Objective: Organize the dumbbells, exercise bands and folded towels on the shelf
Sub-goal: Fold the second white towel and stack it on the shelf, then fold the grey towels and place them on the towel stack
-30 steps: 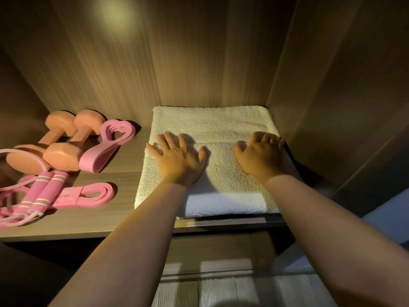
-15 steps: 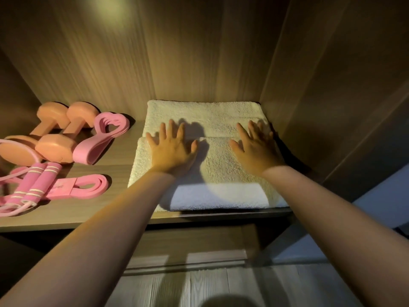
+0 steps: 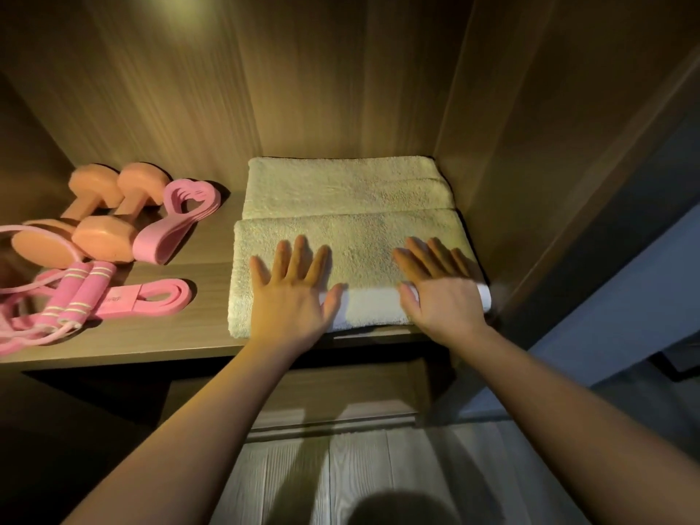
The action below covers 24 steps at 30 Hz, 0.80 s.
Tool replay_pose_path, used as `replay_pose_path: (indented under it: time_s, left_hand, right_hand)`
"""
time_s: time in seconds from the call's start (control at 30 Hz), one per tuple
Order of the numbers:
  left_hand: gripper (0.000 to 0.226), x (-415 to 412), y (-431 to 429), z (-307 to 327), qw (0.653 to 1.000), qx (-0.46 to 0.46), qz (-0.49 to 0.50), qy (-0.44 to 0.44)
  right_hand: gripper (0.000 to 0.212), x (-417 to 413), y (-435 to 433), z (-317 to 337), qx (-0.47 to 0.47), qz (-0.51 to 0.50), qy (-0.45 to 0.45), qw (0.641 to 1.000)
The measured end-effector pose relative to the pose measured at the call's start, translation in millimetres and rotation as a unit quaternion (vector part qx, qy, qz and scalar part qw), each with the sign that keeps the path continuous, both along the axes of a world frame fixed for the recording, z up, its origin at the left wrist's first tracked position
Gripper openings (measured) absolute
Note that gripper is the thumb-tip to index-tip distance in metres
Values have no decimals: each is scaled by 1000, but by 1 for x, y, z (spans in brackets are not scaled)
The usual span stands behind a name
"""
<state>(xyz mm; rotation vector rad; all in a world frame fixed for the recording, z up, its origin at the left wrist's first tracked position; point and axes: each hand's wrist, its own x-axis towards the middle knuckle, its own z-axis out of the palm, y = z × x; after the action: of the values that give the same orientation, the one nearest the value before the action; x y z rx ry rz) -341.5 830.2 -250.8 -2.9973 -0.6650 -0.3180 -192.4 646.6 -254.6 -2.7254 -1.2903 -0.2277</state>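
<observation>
A folded cream towel [image 3: 348, 195] fills the right side of the wooden shelf [image 3: 159, 342], against the back and right walls. My left hand [image 3: 291, 293] lies flat on its near part, fingers spread. My right hand [image 3: 441, 286] lies flat on its near right part, fingers apart. Neither hand holds anything. Two orange dumbbells [image 3: 102, 217] lie side by side at the left. A pink looped exercise band [image 3: 178, 221] rests beside them. A flat pink band [image 3: 151, 299] lies nearer the front edge.
A pink skipping rope [image 3: 75, 293] with striped handles sits at the front left, its cord running off the left edge. The cabinet's right wall [image 3: 530, 183] stands close to the towel. Below the shelf are a lower panel and a grey plank floor [image 3: 341, 479].
Both hands have slid back over the towel from its middle toward the near edge. My right hand's fingers, curled a second ago, now lie flat.
</observation>
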Motion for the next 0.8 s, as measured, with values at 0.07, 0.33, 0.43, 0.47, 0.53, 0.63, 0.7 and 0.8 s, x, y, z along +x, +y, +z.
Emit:
replay_pose_path:
  time_s: [0.07, 0.33, 0.43, 0.47, 0.53, 0.63, 0.7, 0.8]
  left_hand:
    - [69, 0, 1, 2, 1000, -3, 1, 9]
    - [84, -8, 1, 47, 986, -110, 7, 125]
    - [70, -17, -8, 90, 974, -115, 17, 196]
    - [69, -21, -14, 111, 972, -111, 21, 207]
    - [67, -31, -24, 133, 971, -96, 21, 218]
    - [67, -55, -50, 178, 967, -94, 4, 236]
    - [66, -74, -68, 198, 963, -104, -4, 248]
    - [65, -101, -91, 216, 956, -128, -18, 264]
  right_hand:
    - [63, -1, 0, 3, -12, -4, 3, 1000]
    - [65, -8, -11, 56, -138, -9, 127, 982]
    - [53, -17, -24, 106, -174, -8, 155, 972]
    - [53, -21, -32, 125, -180, -9, 156, 971]
    - [56, -28, -42, 141, -198, -3, 148, 969]
    - [58, -51, -66, 179, -202, -1, 181, 962]
    - [59, -72, -81, 197, -204, -8, 196, 959]
    - [59, -105, -102, 215, -208, -28, 237, 949]
